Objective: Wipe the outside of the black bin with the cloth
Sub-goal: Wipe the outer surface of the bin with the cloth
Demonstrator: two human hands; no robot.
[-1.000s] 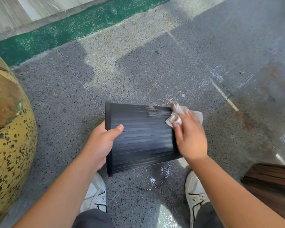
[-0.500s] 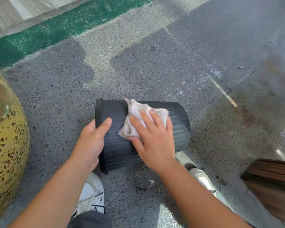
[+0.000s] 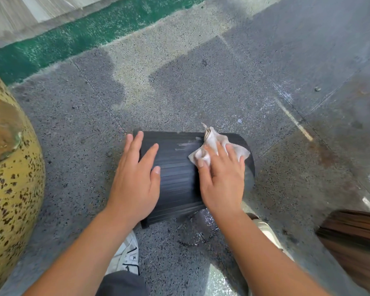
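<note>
The black ribbed bin (image 3: 177, 180) lies on its side on the speckled floor, its rim to the left. My left hand (image 3: 136, 180) rests flat on the bin's left part, fingers spread, steadying it. My right hand (image 3: 221, 180) presses a crumpled white cloth (image 3: 214, 144) against the bin's upper right side, the cloth bunched under the fingers. A pale smear marks the ribs just left of the cloth. The bin's right end is partly hidden by my right hand.
A large yellow speckled rounded object (image 3: 11, 184) stands close on the left. A brown wooden slatted piece (image 3: 355, 238) sits at the lower right. My white shoes (image 3: 126, 255) are just below the bin. A green painted strip (image 3: 77, 37) crosses the floor's far side.
My right hand slid the cloth from the bin's middle back toward its right end. My left hand shifted from gripping the rim to lying flat on top of the bin.
</note>
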